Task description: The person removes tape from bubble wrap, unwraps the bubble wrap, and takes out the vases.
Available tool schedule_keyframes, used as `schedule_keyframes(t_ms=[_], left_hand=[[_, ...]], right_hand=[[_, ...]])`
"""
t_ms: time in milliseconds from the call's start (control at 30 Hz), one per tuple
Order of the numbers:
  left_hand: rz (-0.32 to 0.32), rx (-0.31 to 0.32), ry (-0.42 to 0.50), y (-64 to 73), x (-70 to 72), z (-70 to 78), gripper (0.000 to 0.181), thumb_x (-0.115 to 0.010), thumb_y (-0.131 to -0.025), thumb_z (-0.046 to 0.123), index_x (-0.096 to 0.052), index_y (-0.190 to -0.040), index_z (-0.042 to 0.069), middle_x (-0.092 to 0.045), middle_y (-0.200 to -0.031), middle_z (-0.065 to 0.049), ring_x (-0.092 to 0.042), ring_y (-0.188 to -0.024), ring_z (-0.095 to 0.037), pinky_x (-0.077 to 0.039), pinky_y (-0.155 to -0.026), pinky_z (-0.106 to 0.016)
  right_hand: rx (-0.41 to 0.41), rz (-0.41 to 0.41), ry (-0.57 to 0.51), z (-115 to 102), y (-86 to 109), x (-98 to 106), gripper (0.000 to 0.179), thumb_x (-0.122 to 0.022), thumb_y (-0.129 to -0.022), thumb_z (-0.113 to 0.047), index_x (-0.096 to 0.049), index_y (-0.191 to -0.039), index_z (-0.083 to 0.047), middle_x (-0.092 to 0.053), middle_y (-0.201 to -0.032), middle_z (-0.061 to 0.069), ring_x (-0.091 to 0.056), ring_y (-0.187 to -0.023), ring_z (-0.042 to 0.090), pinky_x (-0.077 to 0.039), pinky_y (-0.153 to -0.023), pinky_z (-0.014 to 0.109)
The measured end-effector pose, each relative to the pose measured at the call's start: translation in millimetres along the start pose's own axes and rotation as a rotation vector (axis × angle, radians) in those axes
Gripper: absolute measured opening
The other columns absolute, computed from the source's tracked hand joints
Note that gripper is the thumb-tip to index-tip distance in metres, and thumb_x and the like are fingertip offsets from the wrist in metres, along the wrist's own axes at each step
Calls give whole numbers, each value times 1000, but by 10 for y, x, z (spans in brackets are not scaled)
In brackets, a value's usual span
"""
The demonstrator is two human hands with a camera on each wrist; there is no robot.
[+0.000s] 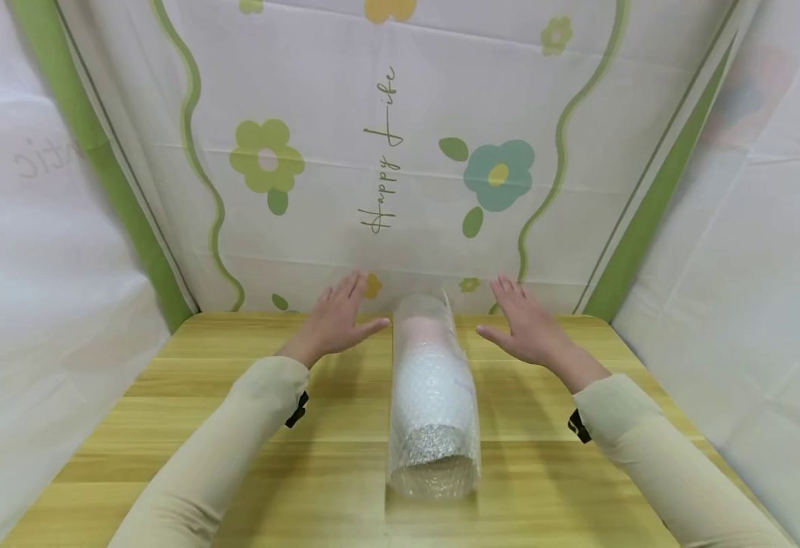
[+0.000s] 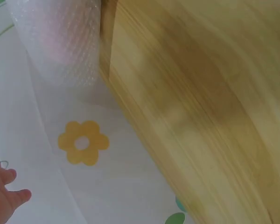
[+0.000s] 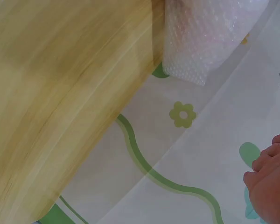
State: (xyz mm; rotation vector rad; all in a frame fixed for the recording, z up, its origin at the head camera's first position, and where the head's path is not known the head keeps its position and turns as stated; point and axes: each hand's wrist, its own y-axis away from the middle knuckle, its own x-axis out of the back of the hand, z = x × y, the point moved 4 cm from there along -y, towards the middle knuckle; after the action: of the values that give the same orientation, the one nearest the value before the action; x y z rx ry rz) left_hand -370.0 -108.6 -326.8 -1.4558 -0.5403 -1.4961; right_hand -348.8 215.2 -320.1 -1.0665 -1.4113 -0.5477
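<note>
A bubble-wrapped roll (image 1: 435,388) lies lengthwise on the wooden table, with something white and pinkish showing through the clear wrap. Its near end is an open tube of loose bubble wrap, and the far end reaches the table's back edge. To its left, my left hand (image 1: 334,320) is held with fingers straight and thumb pointing toward the roll. On the other side my right hand (image 1: 526,323) mirrors it, fingers extended, palm facing inward. Both hands are apart from the wrap. In each wrist view, part of the hand shows at the frame's edge, away from the bubble wrap (image 2: 60,42).
The wooden table (image 1: 331,472) ends at a white cloth backdrop (image 1: 331,91) printed with flowers and lettering. White cloth sides with green bands stand at left and right. Dark straps (image 1: 297,411) show under both sleeves.
</note>
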Motion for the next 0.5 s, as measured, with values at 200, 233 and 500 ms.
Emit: schedule_keyframes(t_ms=[200, 233, 500], left_hand=[[27, -2, 21, 59, -78, 46, 101, -45, -90, 70, -8, -155, 2, -3, -161, -16, -8, -146, -32, -16, -112, -56], [30, -5, 24, 69, -93, 51, 102, -44, -90, 71, -8, -155, 2, -4, -161, -16, -9, -146, -32, -17, -112, -56], [24, 27, 147, 141, -213, 100, 104, -47, -88, 72, -6, -156, 5, -2, -161, -15, -14, -144, -37, -19, -112, -55]], right_hand=[[-7, -3, -29, -50, 109, -44, 96, -47, -94, -61, -2, -155, -2, 1, -160, 19, -1, -146, 37, -9, -114, 53], [-8, -1, -41, -60, 126, -53, 96, -47, -95, -61, -2, -155, -2, 1, -160, 19, -1, -146, 37, -10, -114, 53], [-47, 1, -130, -113, 256, -103, 93, -47, -95, -61, -3, -156, -5, 1, -161, 15, 0, -146, 36, -11, -113, 56]])
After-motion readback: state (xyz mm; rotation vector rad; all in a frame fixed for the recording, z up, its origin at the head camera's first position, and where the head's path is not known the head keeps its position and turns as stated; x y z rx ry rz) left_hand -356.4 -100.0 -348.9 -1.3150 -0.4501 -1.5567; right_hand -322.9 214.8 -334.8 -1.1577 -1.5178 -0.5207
